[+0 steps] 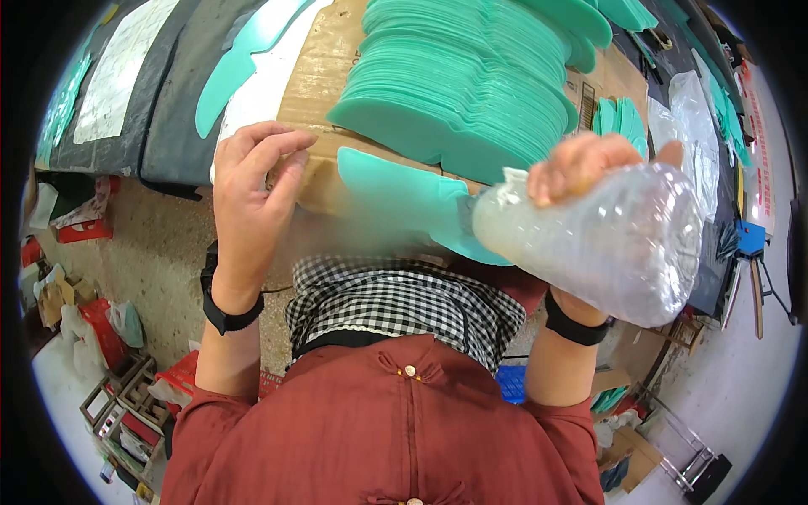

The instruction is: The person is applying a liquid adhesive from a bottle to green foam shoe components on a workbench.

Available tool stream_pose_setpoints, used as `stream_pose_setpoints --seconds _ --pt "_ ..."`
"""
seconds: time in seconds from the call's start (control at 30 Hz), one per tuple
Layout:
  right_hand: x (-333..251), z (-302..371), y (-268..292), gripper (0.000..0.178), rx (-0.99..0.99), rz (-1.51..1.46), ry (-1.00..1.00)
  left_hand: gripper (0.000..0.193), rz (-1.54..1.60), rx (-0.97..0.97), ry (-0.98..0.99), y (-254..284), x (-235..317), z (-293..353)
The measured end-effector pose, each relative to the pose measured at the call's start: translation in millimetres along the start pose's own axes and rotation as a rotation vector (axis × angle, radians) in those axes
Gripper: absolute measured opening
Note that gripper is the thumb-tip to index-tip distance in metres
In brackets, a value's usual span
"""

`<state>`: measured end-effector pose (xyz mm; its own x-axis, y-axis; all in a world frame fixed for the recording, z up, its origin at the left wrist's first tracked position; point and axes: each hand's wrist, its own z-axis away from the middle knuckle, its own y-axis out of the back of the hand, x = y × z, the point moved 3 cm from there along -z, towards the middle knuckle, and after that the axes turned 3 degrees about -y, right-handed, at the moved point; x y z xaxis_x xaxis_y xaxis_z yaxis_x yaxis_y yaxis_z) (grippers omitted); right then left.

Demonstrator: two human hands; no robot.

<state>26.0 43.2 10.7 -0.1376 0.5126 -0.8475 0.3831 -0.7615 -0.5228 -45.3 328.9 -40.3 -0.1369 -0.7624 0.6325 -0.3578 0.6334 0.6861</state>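
Observation:
My right hand (581,168) is wrapped round a clear plastic bottle (602,244), tilted sideways with its narrower end toward the left. White material, maybe a rag or paper, shows under the fingers at that end. Just left of the bottle, a single green sole-shaped sheet (404,189) lies along the table's near edge; a small dark grey patch shows on it, and a grey blur covers its lower side. My left hand (257,172) hovers by the cardboard, fingers loosely curled and apart, holding nothing. Behind the sheet rises a tall stack of green sole-shaped sheets (454,93).
Brown cardboard (316,76) lies under the stack. Another green sheet (225,84) rests on white paper at left. More green pieces (621,118) and clear plastic bags (699,126) sit at right. Red baskets (105,324) and stools stand on the floor at left.

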Motion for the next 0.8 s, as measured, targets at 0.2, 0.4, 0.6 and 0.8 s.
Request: stream_pose_setpoints --seconds 0.2,0.4,0.6,0.8 --pt "24 -34 -20 0.056 0.011 -0.069 0.007 0.018 0.028 -0.010 -0.020 -3 14 -1" --pt "-19 25 -1 0.064 0.122 -0.111 -0.127 0.019 -0.030 0.047 0.050 18 -15 3" --pt "-40 90 26 0.078 0.239 0.194 0.066 0.029 -0.069 0.170 0.303 58 -78 2" --pt "-58 101 20 0.082 -0.025 0.142 0.193 0.037 -0.129 0.145 0.400 72 -115 -4"
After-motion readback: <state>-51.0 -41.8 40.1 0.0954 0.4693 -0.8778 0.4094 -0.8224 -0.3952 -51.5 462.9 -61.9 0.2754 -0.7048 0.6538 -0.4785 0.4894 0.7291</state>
